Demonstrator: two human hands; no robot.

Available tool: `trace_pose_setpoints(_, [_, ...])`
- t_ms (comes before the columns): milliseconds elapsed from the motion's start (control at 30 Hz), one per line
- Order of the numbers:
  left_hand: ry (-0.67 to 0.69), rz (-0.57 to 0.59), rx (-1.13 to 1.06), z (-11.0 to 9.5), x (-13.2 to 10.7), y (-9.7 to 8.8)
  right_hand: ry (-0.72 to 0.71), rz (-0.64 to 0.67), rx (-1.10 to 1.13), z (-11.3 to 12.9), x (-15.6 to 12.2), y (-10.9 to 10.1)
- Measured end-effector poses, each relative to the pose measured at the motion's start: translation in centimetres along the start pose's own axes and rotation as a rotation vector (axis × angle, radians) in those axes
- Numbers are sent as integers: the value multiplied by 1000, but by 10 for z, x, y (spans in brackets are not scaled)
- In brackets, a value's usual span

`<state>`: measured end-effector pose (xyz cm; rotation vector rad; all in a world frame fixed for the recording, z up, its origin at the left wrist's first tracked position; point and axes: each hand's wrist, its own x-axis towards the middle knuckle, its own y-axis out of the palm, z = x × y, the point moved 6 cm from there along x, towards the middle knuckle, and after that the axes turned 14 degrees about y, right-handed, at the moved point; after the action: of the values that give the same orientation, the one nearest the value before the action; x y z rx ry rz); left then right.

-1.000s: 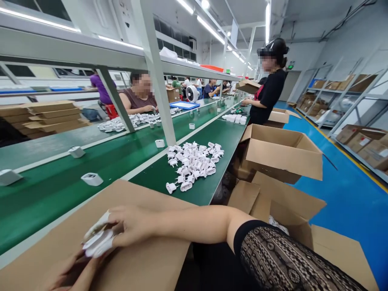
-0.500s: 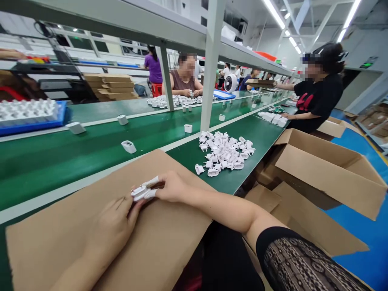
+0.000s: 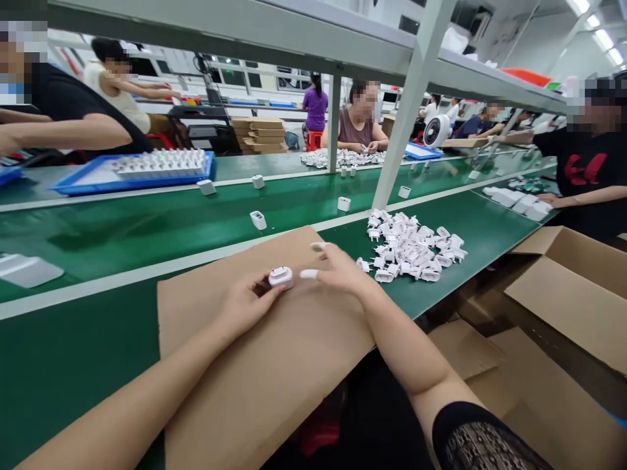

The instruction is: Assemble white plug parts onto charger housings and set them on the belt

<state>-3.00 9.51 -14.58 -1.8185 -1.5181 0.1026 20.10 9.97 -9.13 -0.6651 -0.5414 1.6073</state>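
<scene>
A small white plug part sits pinched in the fingertips of my left hand, just above a brown cardboard sheet on the green bench. My right hand is right beside it, fingers spread apart, white finger cots on the tips, holding nothing. A heap of several white plug parts lies on the green mat to the right of my right hand.
The green conveyor belt carries single white housings. A blue tray of white parts stands at the far left. Open cardboard boxes stand at the right. A grey shelf post rises behind the heap. Other people work around the line.
The view swung left. My right hand has let go and opened its fingers, and the white part now rests in my left hand's fingertips alone.
</scene>
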Motion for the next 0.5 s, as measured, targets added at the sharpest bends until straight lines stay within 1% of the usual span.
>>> trace_pose_setpoints(33, [-74,-23,-11,9,7,-8,59,-95,-186,-3,-3,-17])
trace_pose_setpoints(67, [-132,-61,8,18,15,-20,147,-177,-359,-8,-6,-33])
trace_pose_setpoints(100, [-177,-110,54,27,25,-35,239,-217,-497,-13,-7,-44])
trace_pose_setpoints(133, [-208,-165,108,37,36,-51,327,-224,-605,-19,-8,-52])
trace_pose_setpoints(167, [-242,-216,164,46,47,-68,400,-200,-674,-24,-8,-55])
trace_pose_setpoints(200, [-278,-258,210,56,57,-83,449,-159,-712,-28,-7,-56])
trace_pose_setpoints(267, [-342,-311,270,75,76,-109,486,-92,-741,-31,-5,-52])
trace_pose_setpoints(333, [-386,-341,297,92,90,-127,479,-69,-752,-31,-3,-47])
trace_pose_setpoints(400, [-429,-368,317,106,99,-138,465,-66,-756,-31,-1,-45])
trace_pose_setpoints(500, [-492,-372,321,121,104,-144,458,-78,-744,-34,1,-46])
